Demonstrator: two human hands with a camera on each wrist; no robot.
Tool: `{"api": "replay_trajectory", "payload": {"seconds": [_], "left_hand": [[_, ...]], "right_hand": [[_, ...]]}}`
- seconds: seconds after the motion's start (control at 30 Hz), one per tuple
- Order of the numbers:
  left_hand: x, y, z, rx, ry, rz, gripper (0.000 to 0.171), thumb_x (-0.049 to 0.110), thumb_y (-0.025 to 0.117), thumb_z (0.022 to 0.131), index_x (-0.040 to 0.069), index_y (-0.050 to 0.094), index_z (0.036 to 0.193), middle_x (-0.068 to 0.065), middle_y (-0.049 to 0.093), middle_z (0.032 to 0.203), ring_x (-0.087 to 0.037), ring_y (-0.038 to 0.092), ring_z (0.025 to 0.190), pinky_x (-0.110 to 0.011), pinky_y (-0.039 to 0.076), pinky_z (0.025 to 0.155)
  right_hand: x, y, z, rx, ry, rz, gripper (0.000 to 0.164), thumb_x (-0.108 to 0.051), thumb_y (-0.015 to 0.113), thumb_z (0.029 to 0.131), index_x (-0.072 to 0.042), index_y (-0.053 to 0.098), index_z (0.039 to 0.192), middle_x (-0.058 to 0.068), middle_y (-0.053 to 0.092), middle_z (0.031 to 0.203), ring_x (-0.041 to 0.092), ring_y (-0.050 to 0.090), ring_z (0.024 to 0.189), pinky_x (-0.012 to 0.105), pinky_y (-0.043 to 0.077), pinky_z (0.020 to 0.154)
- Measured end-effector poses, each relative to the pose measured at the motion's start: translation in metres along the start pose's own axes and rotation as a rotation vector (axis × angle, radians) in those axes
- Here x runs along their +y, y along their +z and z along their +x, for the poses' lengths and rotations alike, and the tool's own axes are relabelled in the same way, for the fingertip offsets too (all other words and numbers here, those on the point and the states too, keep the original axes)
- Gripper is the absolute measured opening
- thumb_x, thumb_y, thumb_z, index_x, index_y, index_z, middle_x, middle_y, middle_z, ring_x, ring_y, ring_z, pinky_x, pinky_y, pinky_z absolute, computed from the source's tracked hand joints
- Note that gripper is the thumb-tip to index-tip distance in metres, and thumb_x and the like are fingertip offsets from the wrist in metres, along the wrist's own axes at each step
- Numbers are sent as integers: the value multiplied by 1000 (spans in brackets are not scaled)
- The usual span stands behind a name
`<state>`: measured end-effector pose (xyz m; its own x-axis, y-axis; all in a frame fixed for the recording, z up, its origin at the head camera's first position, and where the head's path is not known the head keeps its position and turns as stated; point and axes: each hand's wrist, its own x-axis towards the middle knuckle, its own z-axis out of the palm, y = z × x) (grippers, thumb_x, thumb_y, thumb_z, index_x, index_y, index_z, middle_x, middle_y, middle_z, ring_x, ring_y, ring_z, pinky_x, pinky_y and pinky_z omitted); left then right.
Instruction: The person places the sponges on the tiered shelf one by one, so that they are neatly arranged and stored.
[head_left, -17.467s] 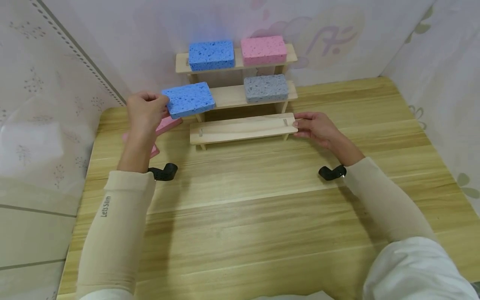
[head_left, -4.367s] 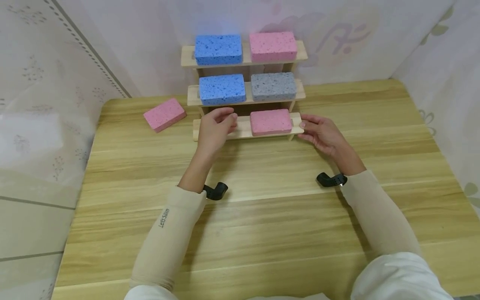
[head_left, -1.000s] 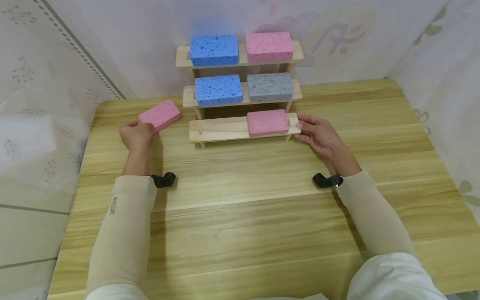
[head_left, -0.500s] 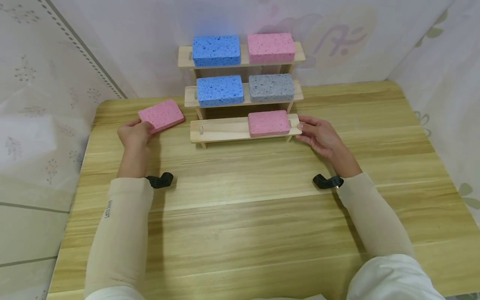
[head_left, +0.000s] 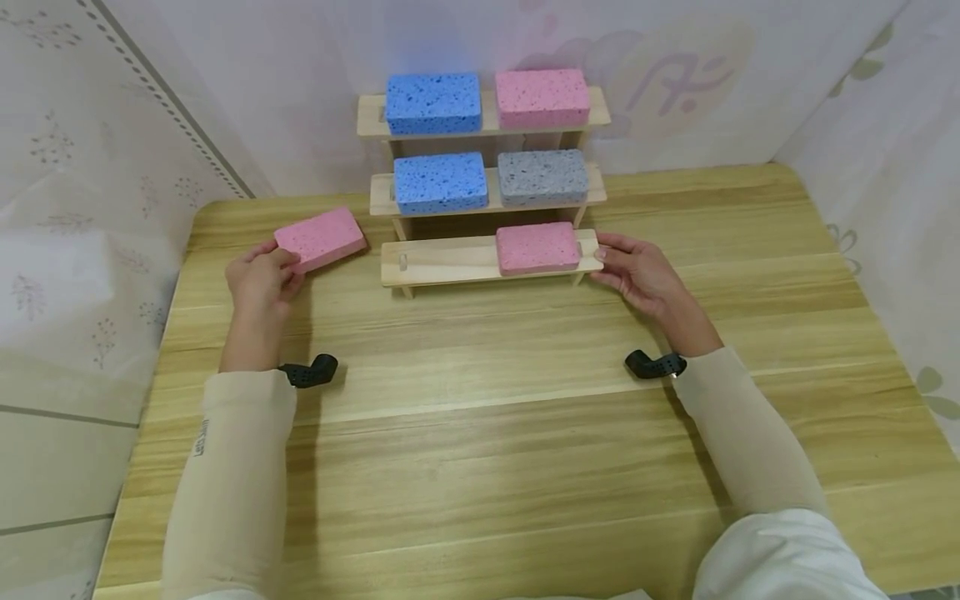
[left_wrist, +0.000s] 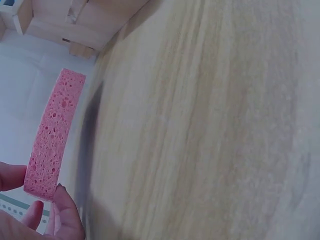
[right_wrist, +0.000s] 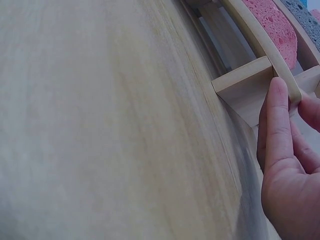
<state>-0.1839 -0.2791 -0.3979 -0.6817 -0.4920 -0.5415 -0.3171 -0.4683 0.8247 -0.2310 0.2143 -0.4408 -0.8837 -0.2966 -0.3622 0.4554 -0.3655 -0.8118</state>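
Observation:
My left hand point(head_left: 258, 279) pinches a pink sponge point(head_left: 322, 240) by its left end, thumb on one face and fingers on the other. In the left wrist view the sponge point(left_wrist: 55, 132) is raised off the table, its shadow beside it. My right hand point(head_left: 637, 271) pinches the right end of the lowest step of a three-step wooden rack point(head_left: 442, 257). A second pink sponge point(head_left: 537, 247) lies on the right half of that step, the left half bare. The middle step bears a blue sponge point(head_left: 441, 182) and a grey sponge point(head_left: 543, 177).
On the top step lie another blue sponge point(head_left: 433, 103) and another pink sponge point(head_left: 542, 97). The rack stands at the back of a wooden table point(head_left: 480, 467), against a patterned wall covering point(head_left: 315, 100). A black wrist camera point(head_left: 656, 364) sits on each wrist.
Much earlier, a blue sponge went from my left hand to the middle step, and a pink one now lies on the lowest. Lately my left hand has lifted the remaining pink sponge slightly.

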Motion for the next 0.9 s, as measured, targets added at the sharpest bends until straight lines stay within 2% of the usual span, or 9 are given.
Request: {"api": "replay_trajectory", "payload": {"seconds": [0.13,0.33,0.57,0.77,0.9], "left_hand": [[2,-2,-6,-43,5,-5,52,-10,59,87,11,52,134,-3,54,121,-11,61,72,-21,51,60],[6,-1,-18,-106,49,-35,46,-15,58,84,12,55,121,-4,52,120,-13,59,70,-22,50,60],[11,-1,-36,-151,110,75,49,-6,63,88,13,53,132,-3,48,123,-12,61,77,-21,53,67],[11,-3,-48,-220,141,105,49,-4,64,89,11,53,134,-3,46,123,-15,60,85,-22,54,72],[8,-6,-56,-250,166,107,48,-5,64,88,10,55,132,-5,47,121,-16,59,84,-23,55,72]], "right_hand": [[0,-1,0,-1,2,3,33,-1,63,93,-1,57,126,13,61,115,22,68,88,28,60,73],[-2,-1,0,-12,7,-9,40,-1,63,93,-1,52,131,13,61,117,22,69,89,28,60,74],[-2,-3,1,3,8,-4,37,0,62,93,-1,55,129,14,60,117,22,69,90,28,60,74],[-2,-2,1,1,12,11,37,1,61,93,-1,55,129,14,60,117,23,69,89,28,60,74],[-2,-2,0,2,12,8,38,1,61,93,0,53,130,14,59,118,23,69,89,28,60,75]]}}
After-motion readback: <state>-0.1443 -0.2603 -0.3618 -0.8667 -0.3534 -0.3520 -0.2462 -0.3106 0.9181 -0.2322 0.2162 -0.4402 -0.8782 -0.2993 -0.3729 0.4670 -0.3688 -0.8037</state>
